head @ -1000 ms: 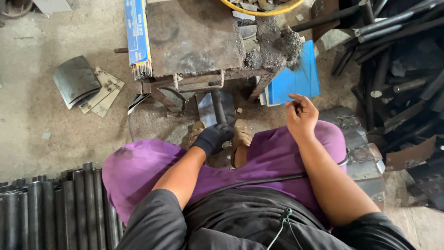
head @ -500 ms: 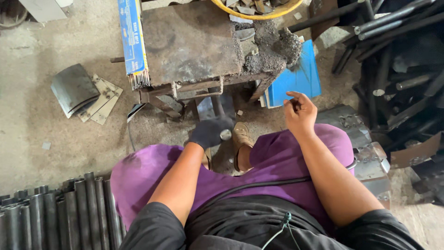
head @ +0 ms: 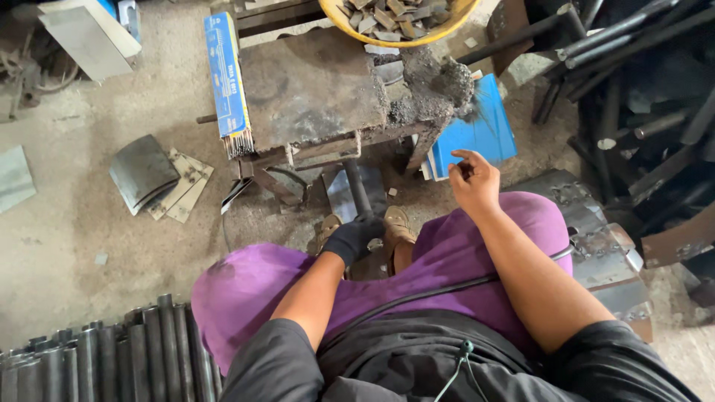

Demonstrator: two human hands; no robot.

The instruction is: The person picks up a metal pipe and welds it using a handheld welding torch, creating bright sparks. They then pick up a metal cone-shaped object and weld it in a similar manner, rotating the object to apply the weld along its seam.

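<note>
My left hand (head: 354, 237), in a black glove, is closed around the near end of a dark metal bar (head: 356, 184). The bar runs from between my feet up under a small rusty metal work table (head: 309, 85). My bare right hand (head: 473, 181) hovers above my right knee with its fingers loosely curled, and I see nothing in it. It is near a blue sheet (head: 477, 134) leaning against the table's right leg. I sit in purple trousers (head: 246, 286) with tan shoes (head: 397, 223) on either side of the bar.
A blue box of welding rods (head: 227, 78) lies on the table's left edge. A yellow basin of metal pieces (head: 398, 18) sits behind it. Dark pipes (head: 97, 357) lie at the bottom left, dark rods (head: 625, 59) at the top right, patterned metal plates (head: 603, 246) by my right leg, and a curved metal piece (head: 141, 173) on the floor to the left.
The view has shifted a little, and more of the table and the yellow basin now show. My left hand stays on the bar and my right hand barely moves.
</note>
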